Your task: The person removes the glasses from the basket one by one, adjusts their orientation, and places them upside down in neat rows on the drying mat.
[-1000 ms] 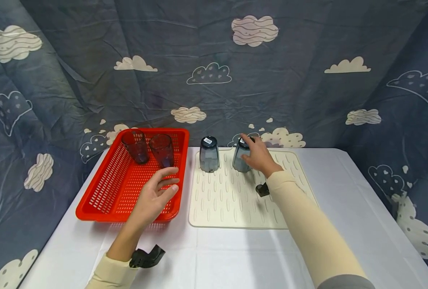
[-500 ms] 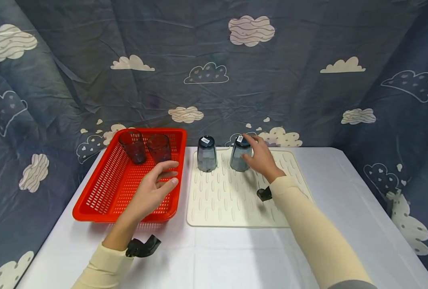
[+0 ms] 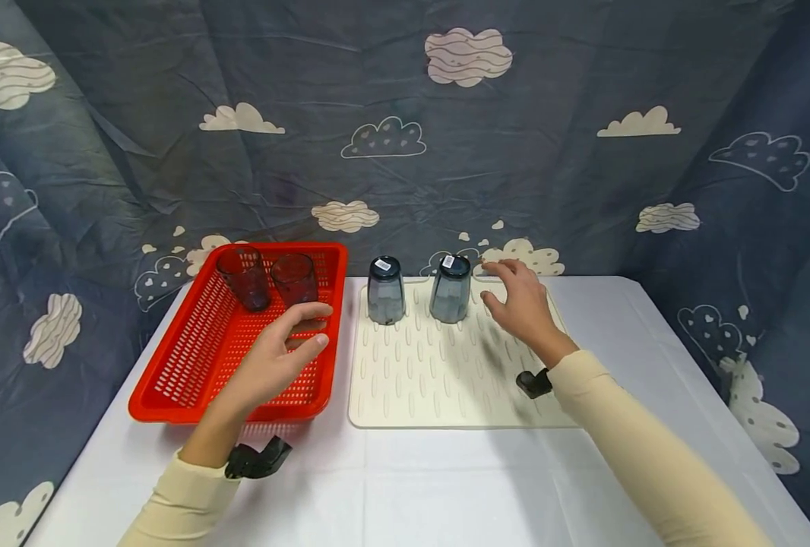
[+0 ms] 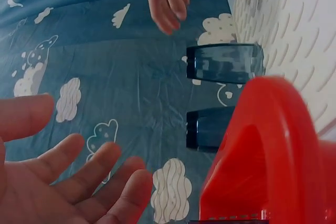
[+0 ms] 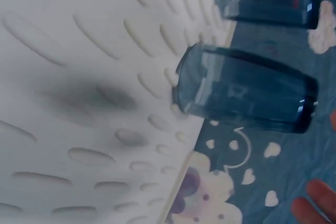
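In the head view, the right glass [image 3: 450,292] stands at twelve o'clock on the ribbed mat [image 3: 460,387], the left glass [image 3: 386,292] at ten; both are upside down, presumably to drain. The right hand [image 3: 524,308] is just off the right glass's three-o'clock side, fingers apart, holding nothing. The left hand [image 3: 275,361], fingers parted, hovers over the basket [image 3: 189,365], perhaps waiting.

In the left wrist view, both bases point toward nine o'clock (a rolled viewpoint; their long axes are vertical).

In the right wrist view, the right glass's mouth meets the mat; fingertips [image 5: 320,193] show toward four o'clock, clear of it.
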